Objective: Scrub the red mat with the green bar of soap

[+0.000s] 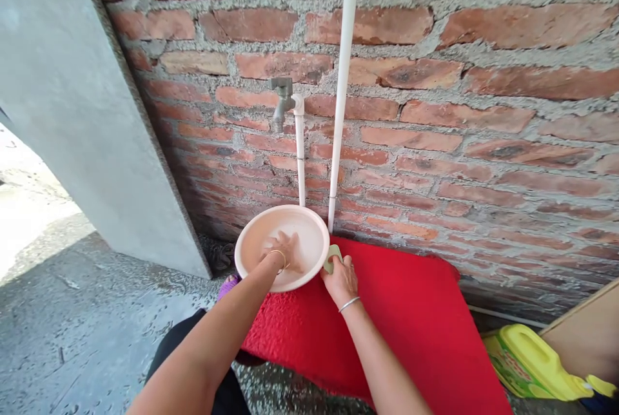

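Note:
A pale pink plastic basin (314,234) rests on the red cloth-covered surface (401,299), close to the wall. Inside it, my left hand (283,252) is down in the water with its fingers spread, holding nothing I can see. A gold bangle is on that wrist. Just outside the basin's right rim, my right hand (342,281) grips a pale green bar of soap (333,255) between thumb and fingers. The lower part of the bar is hidden by the hand. A silver bangle circles the right wrist.
A metal tap (281,102) on a white pipe (300,151) is above the basin. One taller white pipe (342,80) runs up the brick wall. A grey slab (106,118) leans at left over wet floor. At right lies a yellow jug (532,363).

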Motion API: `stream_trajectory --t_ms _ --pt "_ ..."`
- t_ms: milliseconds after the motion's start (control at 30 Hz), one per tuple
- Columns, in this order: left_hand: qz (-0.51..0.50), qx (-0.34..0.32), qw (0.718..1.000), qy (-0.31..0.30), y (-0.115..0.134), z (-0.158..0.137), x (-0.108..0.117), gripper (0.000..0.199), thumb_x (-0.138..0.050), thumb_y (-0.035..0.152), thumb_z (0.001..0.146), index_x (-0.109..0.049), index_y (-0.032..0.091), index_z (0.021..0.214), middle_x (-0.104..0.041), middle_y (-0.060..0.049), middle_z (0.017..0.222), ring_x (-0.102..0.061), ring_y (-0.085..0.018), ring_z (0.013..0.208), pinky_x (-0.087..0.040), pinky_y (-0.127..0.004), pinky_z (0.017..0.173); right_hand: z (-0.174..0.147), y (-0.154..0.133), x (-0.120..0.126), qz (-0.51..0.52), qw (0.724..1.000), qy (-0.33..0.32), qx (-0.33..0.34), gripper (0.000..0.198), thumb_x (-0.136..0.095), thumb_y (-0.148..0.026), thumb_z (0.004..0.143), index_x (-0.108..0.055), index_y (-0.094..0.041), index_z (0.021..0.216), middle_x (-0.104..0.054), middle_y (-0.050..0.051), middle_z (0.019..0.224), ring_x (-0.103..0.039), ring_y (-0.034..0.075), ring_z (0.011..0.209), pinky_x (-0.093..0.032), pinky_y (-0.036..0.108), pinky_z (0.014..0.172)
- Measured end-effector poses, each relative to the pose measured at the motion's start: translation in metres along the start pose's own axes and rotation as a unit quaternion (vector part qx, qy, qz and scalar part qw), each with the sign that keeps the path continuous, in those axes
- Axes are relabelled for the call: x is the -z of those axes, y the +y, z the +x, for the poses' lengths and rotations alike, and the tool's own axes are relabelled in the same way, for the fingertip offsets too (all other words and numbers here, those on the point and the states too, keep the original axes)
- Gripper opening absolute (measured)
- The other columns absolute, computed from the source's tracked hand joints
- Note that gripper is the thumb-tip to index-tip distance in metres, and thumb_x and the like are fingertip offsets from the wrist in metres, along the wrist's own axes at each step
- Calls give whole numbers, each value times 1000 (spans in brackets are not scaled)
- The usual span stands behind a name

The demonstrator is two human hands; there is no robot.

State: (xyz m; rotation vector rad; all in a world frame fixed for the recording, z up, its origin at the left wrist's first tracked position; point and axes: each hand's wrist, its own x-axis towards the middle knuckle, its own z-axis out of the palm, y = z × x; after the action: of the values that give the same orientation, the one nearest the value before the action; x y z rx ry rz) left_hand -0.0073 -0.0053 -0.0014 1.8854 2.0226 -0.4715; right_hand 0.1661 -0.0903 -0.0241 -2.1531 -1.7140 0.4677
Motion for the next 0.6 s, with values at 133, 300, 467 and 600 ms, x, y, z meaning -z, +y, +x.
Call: stream_trajectory --t_ms 133,300,467,600 --pt "-19 7 1000 15 0 2 -1 128 -84 61 49 -17 44 156 -3 -8 168 -11 -58 143 -46 -73 88 0 13 11 -27 1000 -11 -2 32 -67 -41 80 -66 -27 110 -52 6 108 -58 21 97 -43 29 80" --pt "-22 -3 1000 9 -3 5 -2 131 -86 59 46 -17 44 156 -4 -8 168 -10 -58 143 -46 -75 86 1 57 41 -48 998 0 -50 37 -63 -42 83 -65 -29 118 -51 5 108 -58 21 99 -45 29 80" --pt "-36 8 999 19 -3 10 -5 126 -84 59 47 -21 45 155 -4 -6 168 -9 -57 144 -46 -74 88 -5 127 84 -62 989 23 -133 43 -55 -48 86 -65 -28 123 -52 6 103 -62 21 94 -47 31 82" --pt "-35 8 999 12 -3 10 -5 130 -85 54 46 -18 43 156 -5 -5 168 -7 -57 144 -44 -76 90 -17 190 118 -70 977 50 -194 51 -50 -52 85 -64 -25 126 -56 9 103 -64 24 90 -48 36 84"
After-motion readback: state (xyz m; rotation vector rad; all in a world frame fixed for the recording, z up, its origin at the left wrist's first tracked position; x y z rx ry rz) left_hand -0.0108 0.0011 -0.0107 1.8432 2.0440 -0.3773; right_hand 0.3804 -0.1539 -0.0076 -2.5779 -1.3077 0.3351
